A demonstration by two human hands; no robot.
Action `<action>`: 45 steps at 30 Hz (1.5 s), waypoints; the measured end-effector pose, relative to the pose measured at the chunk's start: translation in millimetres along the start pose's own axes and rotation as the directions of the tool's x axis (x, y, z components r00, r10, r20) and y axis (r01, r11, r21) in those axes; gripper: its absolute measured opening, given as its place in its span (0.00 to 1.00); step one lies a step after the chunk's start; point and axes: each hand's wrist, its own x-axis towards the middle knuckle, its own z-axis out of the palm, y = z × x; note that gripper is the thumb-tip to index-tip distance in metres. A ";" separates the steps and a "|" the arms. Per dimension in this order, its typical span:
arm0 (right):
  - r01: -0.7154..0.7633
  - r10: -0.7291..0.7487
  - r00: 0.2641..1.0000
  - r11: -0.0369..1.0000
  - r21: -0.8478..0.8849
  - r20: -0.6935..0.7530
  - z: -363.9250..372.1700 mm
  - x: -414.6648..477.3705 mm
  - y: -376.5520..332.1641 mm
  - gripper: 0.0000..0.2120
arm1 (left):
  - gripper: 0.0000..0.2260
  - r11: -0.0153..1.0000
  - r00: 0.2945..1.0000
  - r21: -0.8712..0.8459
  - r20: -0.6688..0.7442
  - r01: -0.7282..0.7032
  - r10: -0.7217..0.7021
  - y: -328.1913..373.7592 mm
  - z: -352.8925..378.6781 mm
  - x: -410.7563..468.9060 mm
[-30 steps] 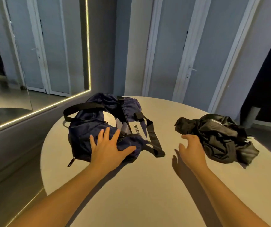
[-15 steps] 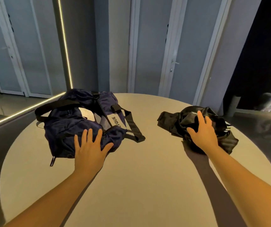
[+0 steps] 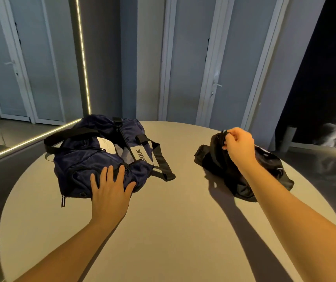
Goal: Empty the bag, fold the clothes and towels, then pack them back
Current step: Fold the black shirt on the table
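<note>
1. Bag (image 3: 85, 159), dark blue, lies slumped near the left edge of the round table (image 3: 173, 231), straps (image 3: 161, 159) trailing toward the middle. It looks soft and light, sagging under touch; a strap or the zip edge should give the firmest hold.
2. Black clothing (image 3: 272, 169) sits crumpled near the right edge, well apart from the bag. Thin, slick-looking fabric, likely to slide and unfurl when lifted; one piece or several, I cannot tell in this dim light.
3. Left hand (image 3: 110, 192) rests flat on the bag's near end, fingers straight and spread, forearm reaching in from the near edge.
4. Right hand (image 3: 238, 147) hangs over the heap, fingers curled, pinching a fold at its top.
</note>
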 end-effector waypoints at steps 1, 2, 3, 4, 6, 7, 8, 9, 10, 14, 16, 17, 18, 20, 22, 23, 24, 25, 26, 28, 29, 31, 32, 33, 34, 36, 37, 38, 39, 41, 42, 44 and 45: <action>0.051 -0.050 0.999 0.997 0.065 -0.016 -8.6 0.9 -23.2 0.10 | 0.30 1.000 1.000 -0.007 -0.002 0.004 -0.004 -0.4 0.0 -0.7; 0.104 -0.102 0.994 0.988 0.117 -0.026 -18.2 0.7 -47.2 0.09 | 0.31 1.000 1.000 -0.018 -0.006 0.007 -0.007 -0.5 -0.6 -1.2; 0.159 -0.156 0.987 0.973 0.168 -0.031 -26.7 0.8 -68.7 0.09 | 0.32 0.999 1.000 -0.033 -0.005 0.010 -0.010 -0.6 -1.4 -1.4; 0.212 -0.208 0.977 0.956 0.204 -0.041 -34.8 -0.6 -89.7 0.09 | 0.33 0.999 1.000 -0.051 0.000 0.013 -0.013 -0.5 -2.4 -1.6; 0.300 -0.292 0.954 0.924 0.239 -0.067 -47.3 -4.5 -122.8 0.09 | 0.35 0.993 1.000 -0.113 -0.001 0.016 -0.016 0.8 -5.3 -1.8; 0.331 -0.321 0.944 0.912 0.244 -0.078 -51.3 -6.3 -133.5 0.09 | 0.36 0.987 1.000 -0.159 -0.011 0.017 -0.019 1.5 -7.9 -1.8; 0.344 -0.333 0.939 0.911 0.227 -0.083 -54.0 -8.5 -140.7 0.08 | 0.36 0.977 0.999 -0.214 -0.027 0.019 -0.026 2.0 -11.4 -1.8; 0.334 -0.323 0.943 0.918 0.214 -0.084 -55.5 -10.7 -144.1 0.08 | 0.36 0.961 0.998 -0.277 -0.048 0.022 -0.037 1.7 -15.4 -2.0; 0.289 -0.278 0.957 0.930 0.226 -0.080 -55.3 -12.7 -144.2 0.08 | 0.35 0.937 0.996 -0.350 -0.073 0.023 -0.051 0.8 -19.3 -2.9; -0.200 0.187 0.979 0.821 0.535 0.079 -50.2 -33.7 -123.5 0.08 | 0.36 0.821 0.989 -0.570 -0.104 0.029 -0.106 -5.2 -28.3 -9.7; -0.473 0.385 0.880 0.673 0.568 0.277 -47.4 -57.6 -106.6 0.07 | 0.38 0.821 0.991 -0.570 -0.084 0.037 -0.104 -5.9 -27.1 -11.0; -0.555 0.411 0.831 0.657 0.510 0.374 -45.9 -71.8 -96.7 0.07 | 0.39 0.828 0.993 -0.559 -0.069 0.042 -0.097 -5.6 -26.1 -10.8; -0.585 0.395 0.796 0.694 0.420 0.458 -43.0 -85.4 -84.9 0.07 | 0.39 0.835 0.994 -0.548 -0.055 0.046 -0.090 -5.4 -25.3 -10.1; -0.512 0.337 0.795 0.820 0.258 0.504 -34.3 -109.3 -58.2 0.08 | 0.38 0.846 0.996 -0.531 -0.037 0.048 -0.080 -5.2 -24.9 -8.4; -0.371 0.278 0.877 0.910 0.186 0.392 -26.8 -124.4 -27.4 0.11 | 0.36 0.851 0.997 -0.523 -0.037 0.044 -0.074 -6.1 -25.2 -8.1; -0.292 0.236 0.918 0.946 0.140 0.319 -25.7 -131.2 -14.0 0.11 | 0.35 0.854 0.997 -0.519 -0.043 0.038 -0.071 -6.2 -25.3 -8.6; -0.208 0.185 0.947 0.976 0.065 0.261 -25.9 -137.3 -2.3 0.09 | 0.35 0.857 0.996 -0.515 -0.050 0.033 -0.068 -6.6 -25.1 -9.1; -0.145 0.146 0.959 0.989 -0.021 0.245 -26.9 -144.5 7.3 0.09 | 0.35 0.861 0.996 -0.509 -0.055 0.028 -0.064 -6.9 -25.2 -9.5; -0.123 0.140 0.954 0.989 -0.082 0.264 -28.1 -151.5 16.3 0.10 | 0.35 0.866 0.996 -0.500 -0.059 0.021 -0.059 -7.0 -25.3 -9.9; -0.160 0.201 0.908 0.977 -0.139 0.367 -29.1 -166.7 30.6 0.16 | 0.34 0.876 0.997 -0.482 -0.061 0.006 -0.041 -6.2 -25.5 -10.6; -0.178 0.231 0.877 0.971 -0.162 0.422 -28.2 -175.5 35.3 0.17 | 0.34 0.882 0.998 -0.471 -0.062 -0.002 -0.030 -5.6 -26.1 -10.4; -0.132 0.213 0.861 0.970 -0.202 0.461 -23.6 -196.5 44.1 0.16 | 0.33 0.898 0.997 -0.438 -0.071 -0.034 0.003 -4.4 -27.7 -10.8; -0.090 0.167 0.884 0.977 -0.193 0.436 -20.9 -208.1 48.2 0.15 | 0.32 0.907 0.996 -0.417 -0.086 -0.062 0.029 -3.4 -29.2 -11.2; -0.047 0.112 0.907 0.985 -0.166 0.405 -20.4 -220.3 48.5 0.14 | 0.31 0.913 0.992 -0.394 -0.109 -0.106 0.068 -1.8 -32.2 -12.8; 0.002 0.050 0.922 0.991 -0.133 0.383 -21.3 -230.6 47.1 0.11 | 0.30 0.910 0.984 -0.382 -0.135 -0.162 0.118 0.6 -36.9 -15.4; 0.068 -0.038 0.918 0.996 -0.064 0.396 -24.3 -241.6 43.5 0.06 | 0.29 0.850 0.961 -0.451 -0.180 -0.271 0.211 10.5 -51.1 -24.6; 0.062 -0.052 0.910 0.998 -0.009 0.412 -26.2 -243.2 42.3 0.06 | 0.29 0.791 0.954 -0.533 -0.188 -0.299 0.233 19.1 -61.3 -31.7; 0.040 -0.054 0.905 0.998 0.042 0.421 -28.4 -243.8 42.7 0.08 | 0.30 0.721 0.949 -0.618 -0.177 -0.314 0.261 29.9 -73.0 -39.4; 0.018 -0.050 0.905 0.997 0.080 0.422 -31.3 -243.1 43.3 0.09 | 0.30 0.653 0.936 -0.680 -0.158 -0.333 0.313 42.4 -86.8 -46.9; -0.015 -0.040 0.908 0.992 0.127 0.418 -36.9 -241.3 43.8 0.09 | 0.31 0.595 0.891 -0.724 -0.059 -0.349 0.450 64.9 -110.4 -60.8; -0.027 -0.032 0.911 0.990 0.137 0.410 -38.3 -241.3 44.8 0.09 | 0.30 0.601 0.860 -0.714 -0.005 -0.360 0.509 71.5 -116.9 -66.0; -0.043 -0.015 0.923 0.989 0.142 0.384 -39.0 -242.0 47.6 0.08 | 0.23 0.625 0.817 -0.618 -0.049 -0.477 0.574 72.0 -120.5 -71.5; -0.048 -0.006 0.928 0.990 0.134 0.371 -38.2 -242.6 48.6 0.08 | 0.19 0.631 0.801 -0.568 -0.087 -0.528 0.592 67.2 -121.3 -73.0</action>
